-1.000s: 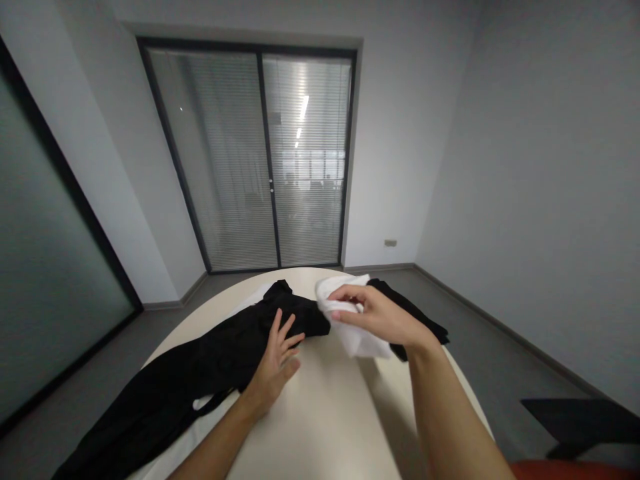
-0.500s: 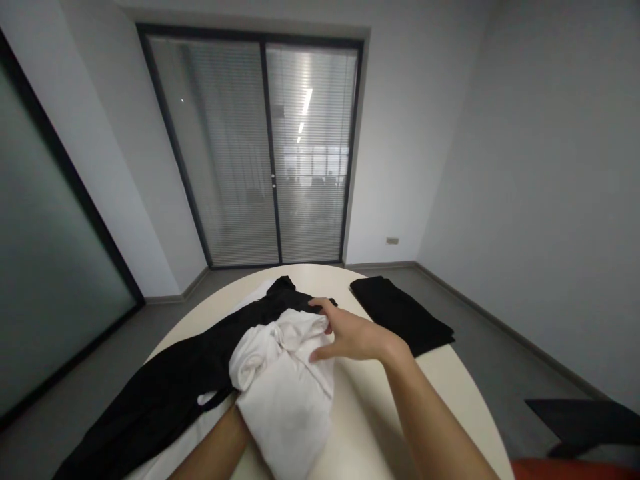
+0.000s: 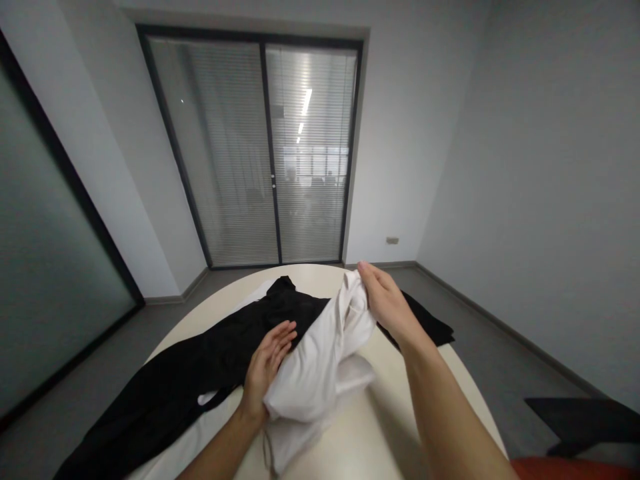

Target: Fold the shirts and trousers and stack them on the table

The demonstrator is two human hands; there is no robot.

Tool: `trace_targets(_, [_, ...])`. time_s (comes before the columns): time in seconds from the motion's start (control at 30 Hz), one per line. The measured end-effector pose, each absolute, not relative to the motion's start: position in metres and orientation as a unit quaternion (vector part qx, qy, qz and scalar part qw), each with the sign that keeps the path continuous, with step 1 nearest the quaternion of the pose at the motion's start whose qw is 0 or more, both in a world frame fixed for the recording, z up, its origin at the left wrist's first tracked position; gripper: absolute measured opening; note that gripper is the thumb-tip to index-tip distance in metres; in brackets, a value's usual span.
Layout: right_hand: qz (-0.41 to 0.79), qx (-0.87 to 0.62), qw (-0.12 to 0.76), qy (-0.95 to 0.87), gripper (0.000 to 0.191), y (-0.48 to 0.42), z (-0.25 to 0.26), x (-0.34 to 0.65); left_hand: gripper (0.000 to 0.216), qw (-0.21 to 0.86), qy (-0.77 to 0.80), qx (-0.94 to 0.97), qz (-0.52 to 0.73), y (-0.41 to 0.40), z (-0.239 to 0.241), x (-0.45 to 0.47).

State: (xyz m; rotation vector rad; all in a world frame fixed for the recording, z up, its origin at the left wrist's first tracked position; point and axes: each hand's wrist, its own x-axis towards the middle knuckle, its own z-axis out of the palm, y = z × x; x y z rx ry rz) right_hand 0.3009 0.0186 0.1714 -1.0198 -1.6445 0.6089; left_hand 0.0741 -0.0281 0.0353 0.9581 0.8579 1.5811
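Red-orange piece: at the lower right corner (image 3: 555,469), cut off by the view's edge, with a dark flat part (image 3: 583,419) just beyond it.
Table: pale, with a rounded far edge; its bare top (image 3: 350,443) shows below the cloths.
Left hand: at the left side of the white cloth (image 3: 320,363), fingers close together and slightly bent; whether they grip any fabric cannot be told. The left hand (image 3: 266,367) lies in front of the black garment.
White cloth: between the two hands, rumpled, raised at its far right end and slanting down toward the near left; its lower part is blurred.
Right hand: thumb uppermost, fingers closed on the raised end of the white cloth; the right hand (image 3: 387,300) is farther out than the left.
Black garment: spread (image 3: 200,363) from the near left to the table's far part, over white fabric (image 3: 193,433) that shows along its near edge.
Folded black cloth: on the table's right side (image 3: 427,320), partly hidden by the right hand and forearm.
Background: grey floor (image 3: 505,333), then a dark-framed glass door (image 3: 230,167) with slatted blinds.
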Motion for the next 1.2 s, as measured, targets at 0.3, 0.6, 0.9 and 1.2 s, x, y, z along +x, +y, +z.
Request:
trace_targets(0.3, [0.306, -0.368, 0.524, -0.704, 0.038, -0.005, 0.186, 0.291, 0.069, 0.104, 0.298, 0.823, 0.473, -0.068, 0.046, 0.086])
trace_targets(0.6, [0.246, -0.389, 0.524, -0.716, 0.032, 0.005, 0.183, 0.311, 0.018, 0.041, 0.414, 0.754, 0.508, -0.053, 0.053, 0.084])
trace_targets(0.9, [0.313, -0.396, 0.55, -0.665, 0.04, 0.015, 0.173, 0.304, 0.052, -0.075, 0.307, 0.873, 0.37, -0.081, 0.052, 0.116])
trace_targets(1.2, [0.243, -0.443, 0.544, -0.67, 0.042, 0.022, 0.172, 0.32, 0.015, 0.133, 0.455, 0.699, 0.535, -0.057, 0.053, 0.086])
